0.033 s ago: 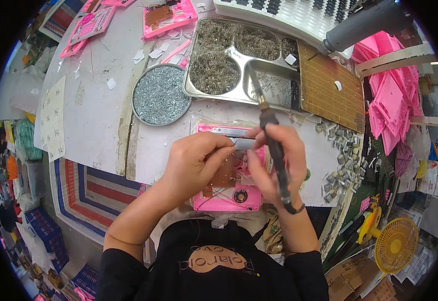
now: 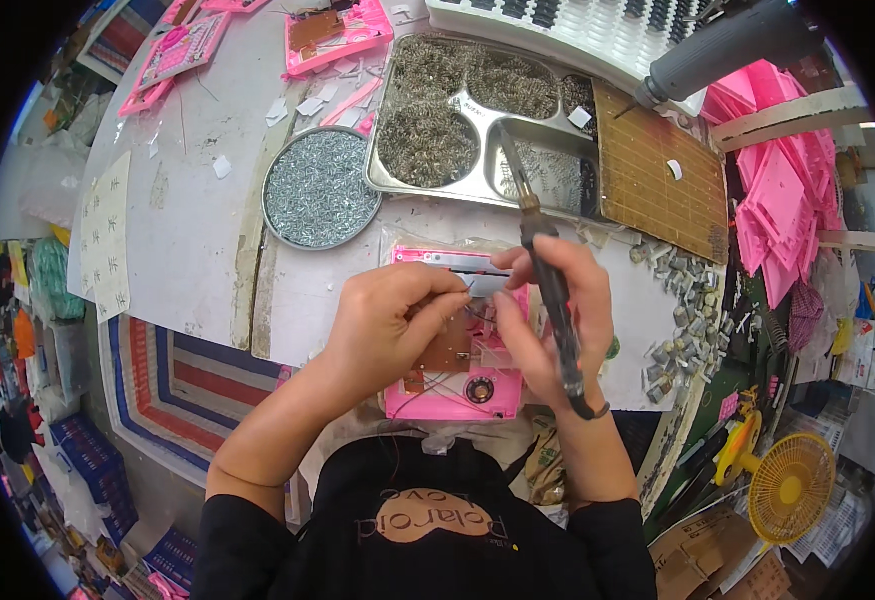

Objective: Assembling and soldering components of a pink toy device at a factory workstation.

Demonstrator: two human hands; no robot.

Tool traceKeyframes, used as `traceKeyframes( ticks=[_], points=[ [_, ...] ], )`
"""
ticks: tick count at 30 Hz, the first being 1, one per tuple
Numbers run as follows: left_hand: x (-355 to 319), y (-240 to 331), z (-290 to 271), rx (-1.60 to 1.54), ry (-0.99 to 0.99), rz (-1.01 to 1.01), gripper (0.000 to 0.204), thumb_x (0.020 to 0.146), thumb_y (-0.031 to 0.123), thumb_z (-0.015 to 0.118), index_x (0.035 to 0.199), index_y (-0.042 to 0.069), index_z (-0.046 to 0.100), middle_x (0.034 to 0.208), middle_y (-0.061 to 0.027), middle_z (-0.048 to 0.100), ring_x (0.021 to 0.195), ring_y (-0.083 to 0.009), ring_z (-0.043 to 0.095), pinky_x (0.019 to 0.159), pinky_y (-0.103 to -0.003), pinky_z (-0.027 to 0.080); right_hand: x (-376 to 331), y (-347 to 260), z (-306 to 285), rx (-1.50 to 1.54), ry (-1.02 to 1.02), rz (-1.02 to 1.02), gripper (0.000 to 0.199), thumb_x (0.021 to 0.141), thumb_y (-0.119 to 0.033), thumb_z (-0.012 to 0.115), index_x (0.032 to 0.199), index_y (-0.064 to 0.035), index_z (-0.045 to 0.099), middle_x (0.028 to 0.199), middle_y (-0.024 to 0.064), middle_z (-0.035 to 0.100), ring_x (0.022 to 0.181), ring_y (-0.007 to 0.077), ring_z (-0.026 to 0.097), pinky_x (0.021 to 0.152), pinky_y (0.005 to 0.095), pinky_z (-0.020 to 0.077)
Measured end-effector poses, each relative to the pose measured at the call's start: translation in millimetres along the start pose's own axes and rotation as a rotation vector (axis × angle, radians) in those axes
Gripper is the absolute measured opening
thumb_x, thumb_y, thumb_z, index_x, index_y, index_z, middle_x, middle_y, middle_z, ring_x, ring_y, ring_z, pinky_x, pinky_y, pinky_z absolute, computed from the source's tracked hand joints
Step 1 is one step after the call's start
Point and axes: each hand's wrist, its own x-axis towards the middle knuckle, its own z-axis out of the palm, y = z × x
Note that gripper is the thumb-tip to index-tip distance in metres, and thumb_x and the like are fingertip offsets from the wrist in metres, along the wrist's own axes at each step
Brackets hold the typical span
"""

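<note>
Pink plastic casing lay open in front of me on the white table, brown circuit board inside. My left hand was over it, thumb and forefinger pinched together on what looked like a thin wire. My right hand was curled round a soldering iron, tip pointing away, thumb and forefinger apart beside a grey strip. Beyond: round tin, small silver metal pieces; then compartmented steel tray, coil springs.
</note>
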Motion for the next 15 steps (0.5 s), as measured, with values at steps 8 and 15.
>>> traceKeyframes(
  ticks=[8,15],
  points=[
    [1,3,-6,-0.254,-0.141,-0.283,0.013,0.092,0.008,0.069,0.097,-0.004,0.070,0.064,-0.0044,0.066,0.055,-0.0069,0.062,0.049,-0.025,0.049,4,1,6,0.097,-0.125,0.136,0.058,0.080,0.013,0.069,0.132,-0.0028,0.050,0.102,0.0082,0.059,0.090,0.0152,0.065,0.079,0.0279,0.0546],
    [-3,-6,-2,-0.372,-0.074,-0.317,0.012,0.093,0.009,0.069,0.096,-0.002,0.069,0.073,-0.0008,0.067,0.061,-0.0029,0.059,0.052,-0.021,0.046,1,-2,12,0.130,-0.018,0.194,0.051,0.078,0.012,0.069,0.125,-0.0044,0.058,0.095,0.0072,0.058,0.083,0.0143,0.065,0.070,0.0264,0.0527]
  ],
)
